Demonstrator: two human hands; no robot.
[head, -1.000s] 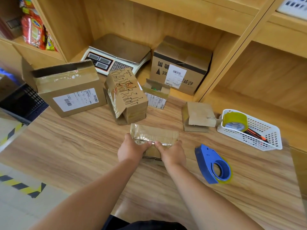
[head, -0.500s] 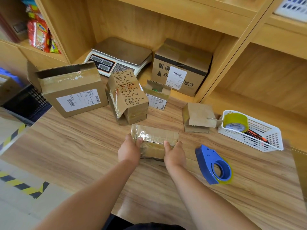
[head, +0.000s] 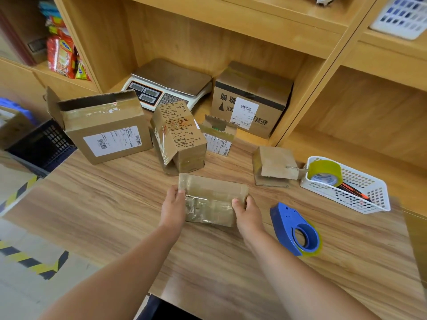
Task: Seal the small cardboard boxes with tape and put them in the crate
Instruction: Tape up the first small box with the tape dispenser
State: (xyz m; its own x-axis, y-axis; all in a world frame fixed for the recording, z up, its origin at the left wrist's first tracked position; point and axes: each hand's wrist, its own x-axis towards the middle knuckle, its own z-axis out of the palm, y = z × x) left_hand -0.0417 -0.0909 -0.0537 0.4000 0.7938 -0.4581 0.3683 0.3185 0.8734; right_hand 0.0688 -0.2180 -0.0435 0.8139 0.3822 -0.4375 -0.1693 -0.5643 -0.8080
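Observation:
A small flat cardboard box (head: 211,199), wrapped in shiny clear tape, lies on the wooden table (head: 111,211) in front of me. My left hand (head: 172,207) grips its left end and my right hand (head: 247,215) grips its right end. A blue tape dispenser (head: 295,229) lies on the table just right of my right hand. The dark crate (head: 44,144) sits low at the table's left edge. More small boxes wait behind: a printed one (head: 180,135), an open one (head: 218,135) and a flat one (head: 275,165).
A larger open box (head: 104,128) stands at the back left. A scale (head: 166,86) and a sealed carton (head: 251,95) sit in the shelf niche. A white basket (head: 346,185) with a tape roll (head: 325,173) stands at the right.
My hands slid apart from the middle of the box's near edge to its two ends. The box has tipped so that its taped front face shows.

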